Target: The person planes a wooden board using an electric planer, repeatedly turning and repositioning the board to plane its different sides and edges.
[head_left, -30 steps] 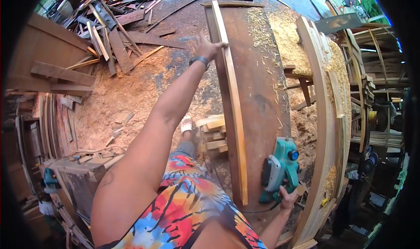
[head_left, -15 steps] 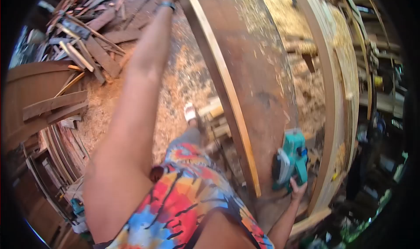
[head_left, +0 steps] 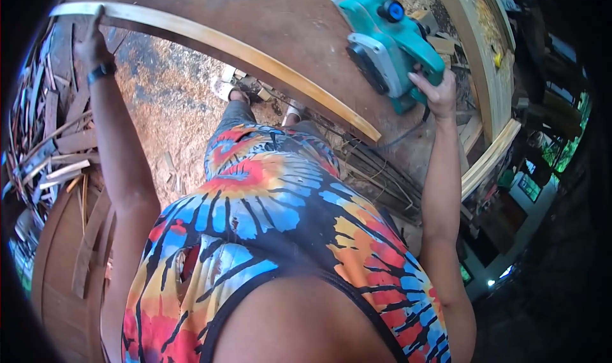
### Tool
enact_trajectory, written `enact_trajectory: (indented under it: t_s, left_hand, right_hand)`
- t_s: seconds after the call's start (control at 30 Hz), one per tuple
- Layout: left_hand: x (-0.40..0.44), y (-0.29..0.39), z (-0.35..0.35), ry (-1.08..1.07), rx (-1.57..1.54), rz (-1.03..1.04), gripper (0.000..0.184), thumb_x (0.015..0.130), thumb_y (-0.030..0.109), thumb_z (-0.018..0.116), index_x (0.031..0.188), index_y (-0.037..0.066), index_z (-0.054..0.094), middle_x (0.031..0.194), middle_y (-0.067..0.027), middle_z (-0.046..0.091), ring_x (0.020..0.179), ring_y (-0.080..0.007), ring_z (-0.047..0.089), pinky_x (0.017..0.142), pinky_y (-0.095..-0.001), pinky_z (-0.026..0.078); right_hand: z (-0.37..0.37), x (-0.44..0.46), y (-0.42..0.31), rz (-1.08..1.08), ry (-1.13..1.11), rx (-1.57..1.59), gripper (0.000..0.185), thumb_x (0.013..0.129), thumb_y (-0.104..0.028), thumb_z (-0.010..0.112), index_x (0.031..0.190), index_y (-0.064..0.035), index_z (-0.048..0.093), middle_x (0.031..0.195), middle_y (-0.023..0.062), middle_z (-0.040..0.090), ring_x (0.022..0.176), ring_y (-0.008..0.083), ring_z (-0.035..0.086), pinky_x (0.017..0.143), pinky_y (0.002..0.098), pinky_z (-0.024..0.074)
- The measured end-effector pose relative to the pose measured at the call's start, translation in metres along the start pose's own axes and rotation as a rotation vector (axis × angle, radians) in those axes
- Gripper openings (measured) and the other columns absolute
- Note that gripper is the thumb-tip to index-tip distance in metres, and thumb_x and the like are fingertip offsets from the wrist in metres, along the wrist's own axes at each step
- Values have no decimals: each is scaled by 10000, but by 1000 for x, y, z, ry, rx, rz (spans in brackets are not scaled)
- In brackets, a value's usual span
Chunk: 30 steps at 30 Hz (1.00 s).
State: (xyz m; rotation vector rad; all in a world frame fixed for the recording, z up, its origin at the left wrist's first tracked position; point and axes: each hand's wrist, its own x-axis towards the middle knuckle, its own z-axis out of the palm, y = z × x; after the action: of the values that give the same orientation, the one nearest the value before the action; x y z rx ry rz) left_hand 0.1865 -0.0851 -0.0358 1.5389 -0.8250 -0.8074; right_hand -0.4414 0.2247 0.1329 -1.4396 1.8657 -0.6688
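Note:
A long, narrow wooden strip [head_left: 236, 47] lies along the near edge of the brown workbench [head_left: 268, 12]. My left hand [head_left: 94, 47], with a dark band on the wrist, grips the strip near its left end. My right hand [head_left: 437, 92] is wrapped round the rear handle of a teal electric planer [head_left: 389, 41]. The planer is over the right part of the bench, apart from the strip; whether it rests on the surface I cannot tell. A dark cord [head_left: 401, 136] runs from near its handle toward the bench edge.
Scrap wood [head_left: 60, 133] is heaped at the left, beside a curved brown panel [head_left: 64, 261]. Shavings [head_left: 166, 101] cover the floor by my feet. Long boards [head_left: 475, 37] stand at the right beyond the planer. Thin rods or strips [head_left: 376, 178] lie below the bench.
My view has turned, so the strip now runs across it rather than lengthwise. Both hands keep their holds, on the strip and the planer.

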Motion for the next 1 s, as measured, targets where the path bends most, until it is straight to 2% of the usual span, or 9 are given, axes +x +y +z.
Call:
enact_trajectory:
  t_s: [0.13, 0.4, 0.67, 0.73, 0.8, 0.9, 0.93, 0.97, 1.0]
  left_hand:
    - [-126, 14, 27, -172, -100, -25, 848, 785, 129, 856, 1336, -240, 327, 1109, -251, 709, 1089, -285, 665, 1087, -385, 419]
    - [-175, -61, -27, -203, 244, -58, 936, 812, 262, 833, 1492, -86, 293, 1466, -290, 445, 1354, -321, 469, 1121, -426, 410]
    - [-172, -88, -26, -718, -108, -613, 905, 884, 404, 722, 1535, -22, 259, 1545, -270, 344, 1410, -397, 395, 1153, -496, 366]
    - [-203, -65, -20, -775, -189, -534, 899, 902, 440, 694, 1545, -6, 251, 1564, -265, 319, 1425, -416, 376, 1161, -513, 355]
    - [-175, -7, -2, -523, -312, -813, 917, 942, 492, 604, 1579, 37, 128, 1562, -277, 315, 1416, -437, 380, 1147, -556, 362]
    - [-126, 17, -9, -400, -505, -855, 1059, 878, 590, 645, 1573, 22, 83, 1552, -278, 328, 1428, -403, 378, 1159, -547, 349]
    - [-106, 20, -15, -332, -520, -834, 1060, 871, 600, 647, 1566, 13, 102, 1539, -277, 347, 1427, -389, 384, 1157, -548, 352]
    - [-61, -5, -23, -285, -521, -783, 1028, 864, 608, 650, 1546, 7, 170, 1522, -274, 373, 1411, -382, 406, 1157, -542, 355]
    - [-28, -32, -21, -232, -523, -737, 1000, 856, 616, 654, 1526, 1, 238, 1505, -270, 399, 1395, -375, 428, 1157, -536, 358]
  right_hand:
    - [-11, -1, 2, -41, 4, -10, 357, 791, -223, 837, 1041, -6, 702, 849, 67, 701, 740, 140, 639, 701, 300, 505]
    - [145, 24, -79, -529, 495, -328, 693, 752, -348, 867, 1278, -6, 573, 1224, 172, 619, 1146, 293, 611, 963, 404, 501]
    - [435, 76, -106, -334, -128, -846, 602, 984, -294, 263, 1415, 112, 376, 1440, 291, 432, 1329, 426, 427, 1073, 596, 380]
    - [324, 33, -80, -330, 12, -396, 575, 938, -295, 419, 1318, 129, 496, 1292, 302, 552, 1184, 401, 571, 978, 539, 498]
    - [326, 45, -111, -381, -20, -477, 620, 905, -336, 456, 1317, 125, 502, 1283, 317, 554, 1168, 459, 564, 958, 584, 490]
    - [401, 46, -69, -610, 521, -482, 657, 849, -340, 526, 1335, 101, 512, 1281, 319, 555, 1163, 472, 566, 976, 565, 475]
    - [388, 20, -81, -581, 710, -305, 367, 812, -288, 587, 1016, 0, 691, 1054, 232, 674, 997, 375, 664, 828, 538, 552]
    - [333, -9, -106, -317, 191, -248, 252, 717, -243, 673, 862, -37, 689, 893, 189, 698, 870, 357, 694, 773, 479, 574]
    - [325, -31, -97, -341, 248, -186, 222, 679, -224, 699, 811, -48, 677, 851, 173, 697, 840, 354, 696, 764, 466, 574]
